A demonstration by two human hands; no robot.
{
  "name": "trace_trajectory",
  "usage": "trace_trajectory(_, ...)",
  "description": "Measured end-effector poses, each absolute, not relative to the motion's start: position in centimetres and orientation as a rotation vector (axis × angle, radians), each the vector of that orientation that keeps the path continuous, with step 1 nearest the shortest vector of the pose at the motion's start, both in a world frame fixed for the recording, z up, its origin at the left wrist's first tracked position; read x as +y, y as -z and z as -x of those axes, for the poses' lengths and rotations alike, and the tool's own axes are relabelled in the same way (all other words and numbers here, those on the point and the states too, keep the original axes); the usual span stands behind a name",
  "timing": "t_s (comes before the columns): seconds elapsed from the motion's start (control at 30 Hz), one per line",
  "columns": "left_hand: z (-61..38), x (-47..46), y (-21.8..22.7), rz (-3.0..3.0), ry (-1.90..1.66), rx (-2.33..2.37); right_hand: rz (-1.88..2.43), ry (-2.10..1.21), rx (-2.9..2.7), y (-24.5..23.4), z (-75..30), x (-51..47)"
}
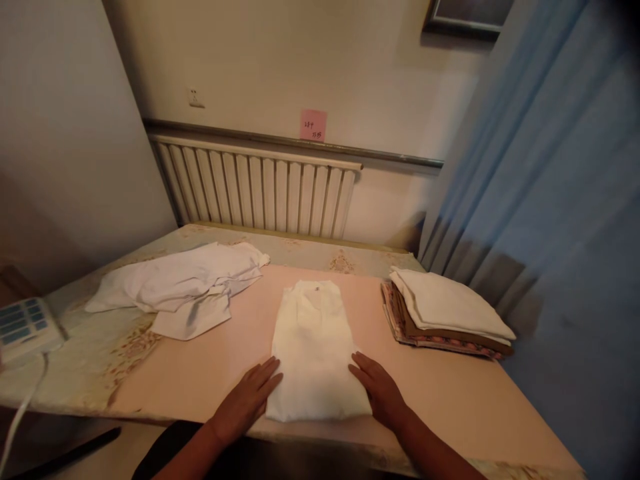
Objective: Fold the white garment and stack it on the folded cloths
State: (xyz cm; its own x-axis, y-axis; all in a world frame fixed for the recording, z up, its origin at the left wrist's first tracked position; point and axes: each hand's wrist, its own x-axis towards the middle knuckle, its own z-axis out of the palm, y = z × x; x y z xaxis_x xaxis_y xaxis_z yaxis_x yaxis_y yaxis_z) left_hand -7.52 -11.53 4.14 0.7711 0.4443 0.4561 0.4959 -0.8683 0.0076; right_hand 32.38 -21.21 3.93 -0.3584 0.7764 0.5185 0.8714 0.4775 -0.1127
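A white garment, folded into a long narrow rectangle with its collar at the far end, lies on the pale pink board in front of me. My left hand rests flat on the board, fingers stretched out, touching the garment's lower left edge. My right hand lies flat against the lower right edge, fingers extended. Neither hand holds anything.
A heap of unfolded white clothes lies at the left. A stack of folded clothes sits at the right. A white telephone stands at the far left edge. A radiator lines the wall; a blue curtain hangs right.
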Motion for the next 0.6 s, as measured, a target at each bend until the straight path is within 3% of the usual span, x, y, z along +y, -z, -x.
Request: trace_trajectory(0.6,4.5,-5.0,-5.2,2.866,0.587,-0.751,1.261,0.312,-2.387,-4.2,-33.2,-17.4)
